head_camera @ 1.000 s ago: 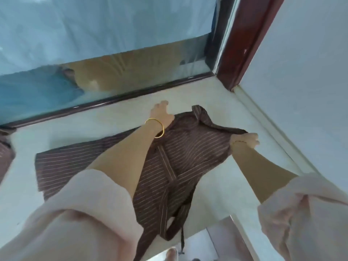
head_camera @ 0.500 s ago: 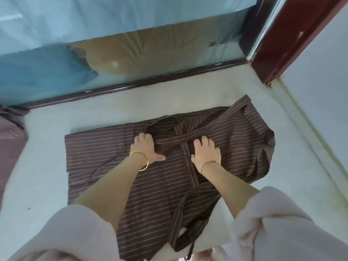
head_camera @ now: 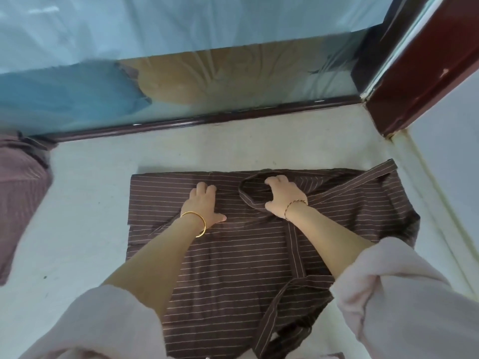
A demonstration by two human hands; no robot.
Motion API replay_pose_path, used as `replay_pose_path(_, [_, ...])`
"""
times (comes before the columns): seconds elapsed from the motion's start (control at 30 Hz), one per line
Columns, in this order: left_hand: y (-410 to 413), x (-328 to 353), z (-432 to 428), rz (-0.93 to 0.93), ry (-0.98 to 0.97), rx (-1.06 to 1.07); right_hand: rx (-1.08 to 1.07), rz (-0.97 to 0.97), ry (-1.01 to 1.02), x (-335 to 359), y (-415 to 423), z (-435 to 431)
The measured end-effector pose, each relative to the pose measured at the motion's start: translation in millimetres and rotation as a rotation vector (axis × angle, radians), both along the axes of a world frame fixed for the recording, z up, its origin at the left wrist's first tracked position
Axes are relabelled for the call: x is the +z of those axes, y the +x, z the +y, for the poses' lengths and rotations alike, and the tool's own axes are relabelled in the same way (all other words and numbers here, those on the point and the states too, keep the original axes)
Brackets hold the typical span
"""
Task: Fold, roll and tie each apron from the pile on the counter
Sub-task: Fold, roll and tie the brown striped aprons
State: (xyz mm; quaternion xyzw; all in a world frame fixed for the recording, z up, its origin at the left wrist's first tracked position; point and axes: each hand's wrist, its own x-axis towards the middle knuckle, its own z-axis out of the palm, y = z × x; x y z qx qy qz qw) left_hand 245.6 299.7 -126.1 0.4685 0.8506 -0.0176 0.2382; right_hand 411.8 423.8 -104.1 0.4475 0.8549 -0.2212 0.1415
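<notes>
Brown pin-striped cloth apron [head_camera: 233,255] lies spread on the pale stone worktop [head_camera: 85,229], its near edge hanging over the front; a heap of reddish-brown striped cloth [head_camera: 20,193] sits well apart at the left edge.

Left hand [head_camera: 204,203]: palm down on the apron, fingers straight and close together, thumb out to the side, pressing the cloth flat. Right hand [head_camera: 281,195]: arched across the looped neck strap [head_camera: 246,200], fingertips at its far side and thumb at its near side; whether it pinches the strap or only rests on it, cannot tell.

Step judged: flattening before the fold.

Risks:
- neck strap bunched in an open loop; if folded over as it lies, a lump gets trapped and the roll will likely come out uneven;
- long striped waist tie [head_camera: 363,181] runs diagonally off the far right corner; a fold from that side could bury it, leaving nothing free to tie with;
- second tie [head_camera: 282,307] dangles over the front edge; its weight, plus the overhanging cloth, may drag the apron off square once the hands lift;
- right side [head_camera: 404,224] looks rumpled; creases there would carry into the fold.
</notes>
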Motion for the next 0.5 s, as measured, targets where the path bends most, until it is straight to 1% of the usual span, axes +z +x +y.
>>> replay_pose_path(0.07, [-0.6,2.6,0.4,-0.048,0.039,-0.066,0.15,-0.113,0.015,-4.6,-1.8,-2.2])
replay_pose_path(0.13, [0.3,4.1,-2.5,-0.057,0.019,-0.208,0.266,-0.184,0.065,-9.6,2.4,-4.7])
replay_pose_path(0.23, [2.4,1.9,-8.2,0.064,-0.079,-0.412,0.353,-0.187,0.163,-16.3,13.8,-6.3])
replay_pose_path(0.3, [-0.7,0.6,-7.7,0.107,-0.138,-0.45,0.351,-0.145,0.218,-17.9,17.1,-2.2])
replay_pose_path(0.37, [-4.1,6.1,-3.5,0.068,-0.137,-0.456,0.324,-0.106,0.248,-16.1,18.0,4.3])
replay_pose_path(0.43, [-8.6,15.0,7.1,0.059,-0.135,-0.47,0.199,-0.031,0.235,-9.9,15.6,14.6])
replay_pose_path(0.5, [-15.1,28.2,21.4,-0.01,-0.189,-0.366,0.089,0.036,0.231,-1.7,10.2,25.9])
